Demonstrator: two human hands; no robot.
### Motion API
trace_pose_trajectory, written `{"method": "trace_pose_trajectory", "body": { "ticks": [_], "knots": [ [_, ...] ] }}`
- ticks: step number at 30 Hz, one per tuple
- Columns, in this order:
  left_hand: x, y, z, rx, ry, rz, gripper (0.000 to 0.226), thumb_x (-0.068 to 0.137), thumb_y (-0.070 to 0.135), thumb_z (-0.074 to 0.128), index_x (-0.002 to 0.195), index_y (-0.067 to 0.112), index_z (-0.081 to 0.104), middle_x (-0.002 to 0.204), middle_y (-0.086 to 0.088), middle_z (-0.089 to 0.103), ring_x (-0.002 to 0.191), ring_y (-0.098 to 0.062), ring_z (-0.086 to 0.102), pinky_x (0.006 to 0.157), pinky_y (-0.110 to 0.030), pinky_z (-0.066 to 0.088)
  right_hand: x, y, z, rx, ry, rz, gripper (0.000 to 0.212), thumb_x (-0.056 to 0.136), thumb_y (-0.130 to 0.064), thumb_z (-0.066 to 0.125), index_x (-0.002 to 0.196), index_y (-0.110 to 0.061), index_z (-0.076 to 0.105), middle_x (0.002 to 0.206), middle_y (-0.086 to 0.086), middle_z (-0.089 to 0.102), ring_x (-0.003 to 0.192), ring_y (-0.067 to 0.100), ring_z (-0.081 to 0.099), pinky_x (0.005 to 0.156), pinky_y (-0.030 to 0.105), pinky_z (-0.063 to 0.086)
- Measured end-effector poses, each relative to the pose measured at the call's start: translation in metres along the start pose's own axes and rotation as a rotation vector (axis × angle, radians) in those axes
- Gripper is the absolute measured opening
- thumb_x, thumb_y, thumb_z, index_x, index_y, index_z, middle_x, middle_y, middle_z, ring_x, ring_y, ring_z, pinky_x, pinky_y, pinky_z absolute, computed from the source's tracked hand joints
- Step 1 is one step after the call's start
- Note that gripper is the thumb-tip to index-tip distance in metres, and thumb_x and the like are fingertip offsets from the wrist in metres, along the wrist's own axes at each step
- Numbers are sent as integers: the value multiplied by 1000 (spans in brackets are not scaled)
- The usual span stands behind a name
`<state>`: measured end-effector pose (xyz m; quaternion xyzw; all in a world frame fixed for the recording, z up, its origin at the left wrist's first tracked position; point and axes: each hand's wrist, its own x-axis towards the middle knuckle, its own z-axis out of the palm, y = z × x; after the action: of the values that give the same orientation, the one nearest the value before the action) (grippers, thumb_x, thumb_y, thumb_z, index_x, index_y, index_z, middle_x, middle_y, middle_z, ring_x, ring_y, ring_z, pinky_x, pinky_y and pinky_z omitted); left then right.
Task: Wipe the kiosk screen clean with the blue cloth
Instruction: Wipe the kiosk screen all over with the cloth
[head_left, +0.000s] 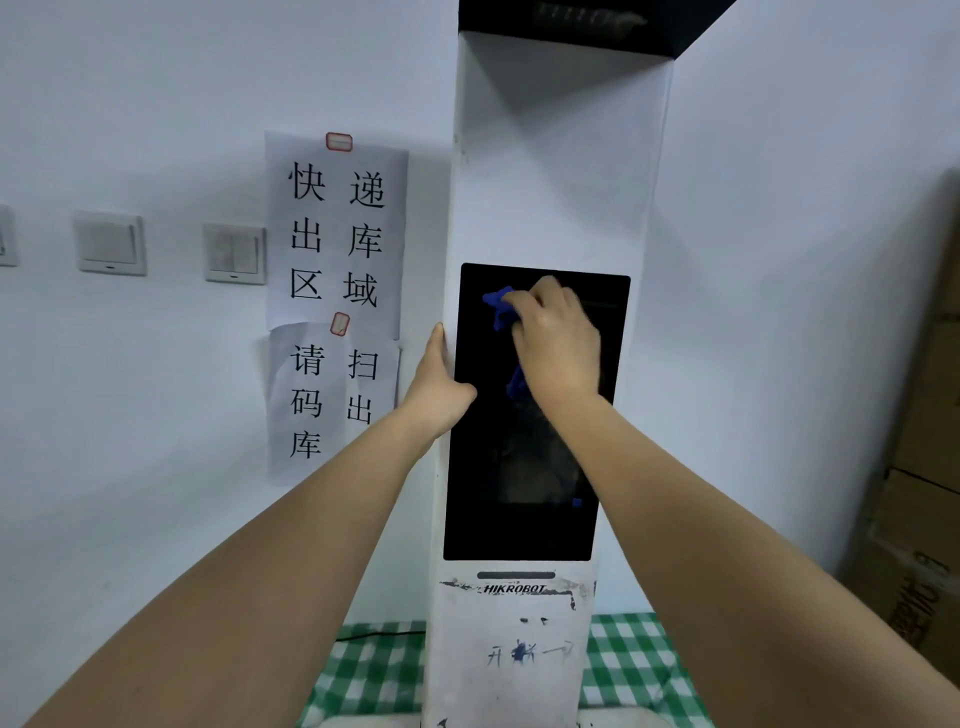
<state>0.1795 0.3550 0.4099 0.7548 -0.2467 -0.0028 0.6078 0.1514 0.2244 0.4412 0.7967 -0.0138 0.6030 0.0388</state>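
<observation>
Nearest the camera, a green-and-white checked cloth covers the surface at the foot of a white HIKROBOT kiosk, whose lower casing is scuffed and marked. The dark kiosk screen is off; faint smears show in its lower half. The left hand rests against the kiosk's left edge, fingers straight and extended, holding nothing, thumb at the screen border. The right hand presses the blue cloth against the upper part of the screen, fingers curled over the bunched fabric; cloth shows at the fingertips and below the palm. Beyond, paper notices and wall switches sit on the wall.

Risk assessment: the bunched cloth gives a small contact patch, so streaks or missed lower areas are likely. Firm pressure could rock the tall kiosk if the bracing hand slips.
</observation>
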Motion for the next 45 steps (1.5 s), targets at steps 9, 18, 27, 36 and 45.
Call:
{"method": "trace_pose_trajectory", "body": {
  "ticks": [9,18,27,36,45],
  "knots": [
    [-1,1,-1,-6,-12,3,91,86,-5,46,153,30,-4,158,3,21,137,-18,35,92,-24,39,-1,2,2,-67,-72,-240,29,61,3,78,86,-7,67,83,11,59,69,27,56,40,20,25],
    [-4,2,0,-1,4,15,90,84,-8,42,153,28,-2,142,-7,44,104,-16,53,74,-21,44,-10,-14,10,-111,-129,-359,35,54,4,79,84,-6,65,80,10,57,67,25,55,40,20,22],
    [-9,7,0,-14,4,28,83,84,-8,45,152,22,9,135,-2,46,111,-14,52,78,-17,42,3,-24,12,-105,-30,-197,33,52,5,78,80,-4,63,77,13,58,63,27,56,39,20,22],
    [-9,5,0,0,5,6,90,83,-3,48,153,24,-1,150,-4,35,128,-21,44,93,-26,44,4,-11,4,-149,-118,-315,30,56,2,77,80,-8,63,79,9,57,65,25,55,40,22,21],
    [-8,1,4,4,8,-26,92,85,-4,49,152,26,-5,141,-7,42,121,-21,47,85,-25,39,-27,-16,9,-161,-170,-394,33,51,1,81,77,-10,64,76,7,57,63,22,55,39,21,20]
  ]
}}
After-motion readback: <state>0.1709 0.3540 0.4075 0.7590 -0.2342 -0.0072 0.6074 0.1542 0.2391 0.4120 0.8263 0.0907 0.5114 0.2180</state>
